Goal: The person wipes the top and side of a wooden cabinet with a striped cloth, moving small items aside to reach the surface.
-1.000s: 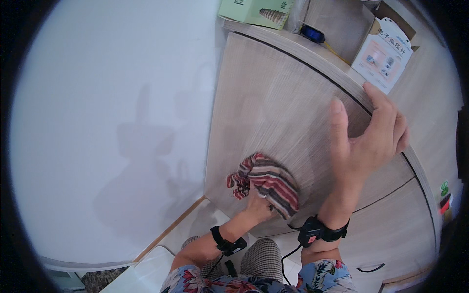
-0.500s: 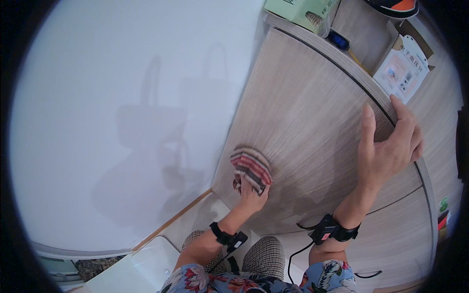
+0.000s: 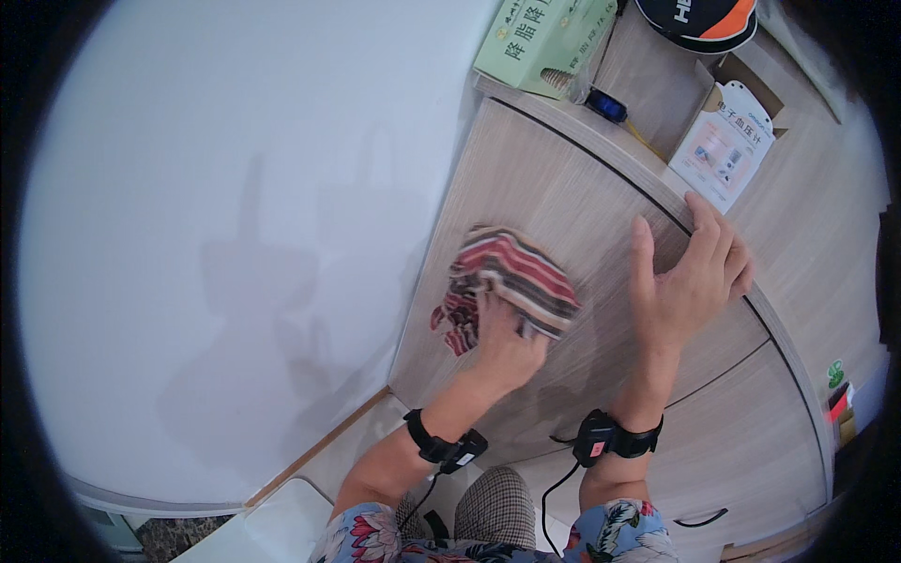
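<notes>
A striped cloth (image 3: 521, 267) in red, black, white and tan lies bunched against the pale wood-grain cabinet door (image 3: 554, 178). My left hand (image 3: 507, 347) presses on it with bent fingers, partly hidden in its folds and a little blurred by motion. Higher up on the right, my right hand (image 3: 690, 281) is at the cabinet's top edge, thumb apart from the fingers, with nothing in it. Its fingertips are close to a white box (image 3: 723, 155) on the cabinet top.
On the cabinet top also stand a green carton (image 3: 540, 47), a small dark blue object (image 3: 605, 105) and a black and orange case (image 3: 704, 19). A white wall (image 3: 235, 235) borders the door on the left. A dark curved handle (image 3: 702, 519) sits lower right.
The cloth looks more spread out, and my left hand has shifted slightly right and up across the door. The view has shifted, so the cabinet and my right hand appear further left.
</notes>
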`<move>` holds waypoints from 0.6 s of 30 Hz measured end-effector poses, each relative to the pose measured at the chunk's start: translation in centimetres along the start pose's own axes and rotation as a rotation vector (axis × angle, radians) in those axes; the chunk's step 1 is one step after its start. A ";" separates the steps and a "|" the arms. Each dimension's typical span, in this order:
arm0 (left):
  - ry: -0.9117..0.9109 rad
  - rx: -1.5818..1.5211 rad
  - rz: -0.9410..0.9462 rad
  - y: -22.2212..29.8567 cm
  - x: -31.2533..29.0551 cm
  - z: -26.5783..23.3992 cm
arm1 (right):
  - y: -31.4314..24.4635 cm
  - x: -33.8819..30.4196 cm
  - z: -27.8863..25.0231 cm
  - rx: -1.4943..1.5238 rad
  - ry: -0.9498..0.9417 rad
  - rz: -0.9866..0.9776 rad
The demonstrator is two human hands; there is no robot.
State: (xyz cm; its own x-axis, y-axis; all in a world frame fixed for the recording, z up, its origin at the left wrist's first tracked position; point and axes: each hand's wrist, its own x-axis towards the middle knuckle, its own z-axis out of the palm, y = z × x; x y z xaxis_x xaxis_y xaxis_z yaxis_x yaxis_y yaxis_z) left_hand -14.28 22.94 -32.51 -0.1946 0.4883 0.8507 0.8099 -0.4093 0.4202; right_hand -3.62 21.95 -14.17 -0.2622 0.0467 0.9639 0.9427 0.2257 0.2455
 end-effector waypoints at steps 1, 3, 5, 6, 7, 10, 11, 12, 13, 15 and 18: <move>0.078 -0.313 -0.042 1.8 1.4 -0.9 | 0.4 0.4 -0.4 -0.016 0.007 0.004; -0.083 -0.295 -0.077 1.3 0.4 -1.2 | 0.3 0.7 -0.9 0.040 0.024 -0.018; -0.189 -0.334 -0.013 -1.5 -2.7 -0.1 | -0.5 0.9 -0.8 0.060 0.015 -0.005; -0.198 -0.351 -0.010 -1.0 -3.9 0.2 | -0.3 0.8 -0.8 0.061 0.000 -0.005; -0.167 -0.377 -0.037 -0.7 -5.0 0.2 | -0.3 0.7 -0.7 0.061 -0.004 -0.003; -0.146 -0.440 -0.074 -0.3 -5.6 0.3 | -0.3 0.5 -0.6 0.075 0.015 -0.005; -0.150 -0.413 -0.058 -0.1 -5.3 0.5 | -0.4 0.5 -0.6 0.066 0.013 -0.002; -0.157 -0.391 -0.037 0.3 -4.5 0.7 | -0.3 0.5 -0.6 0.050 0.012 0.002; -0.151 -0.392 -0.024 1.0 -2.8 0.2 | -0.2 0.6 -0.8 0.045 0.015 0.008; -0.091 -0.386 0.059 2.6 1.1 -0.6 | 0.1 0.7 -1.0 0.067 -0.012 0.011; 0.024 -0.447 0.151 4.3 4.4 -1.1 | 0.4 0.7 -1.0 0.061 -0.046 0.031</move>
State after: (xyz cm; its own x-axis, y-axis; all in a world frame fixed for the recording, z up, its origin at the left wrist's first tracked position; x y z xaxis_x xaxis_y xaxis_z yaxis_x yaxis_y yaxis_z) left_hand -12.26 22.50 -26.60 -0.1101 0.3817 0.9177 0.5134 -0.7687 0.3814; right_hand -3.26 21.09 -13.29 -0.2433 0.0987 0.9649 0.9366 0.2825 0.2073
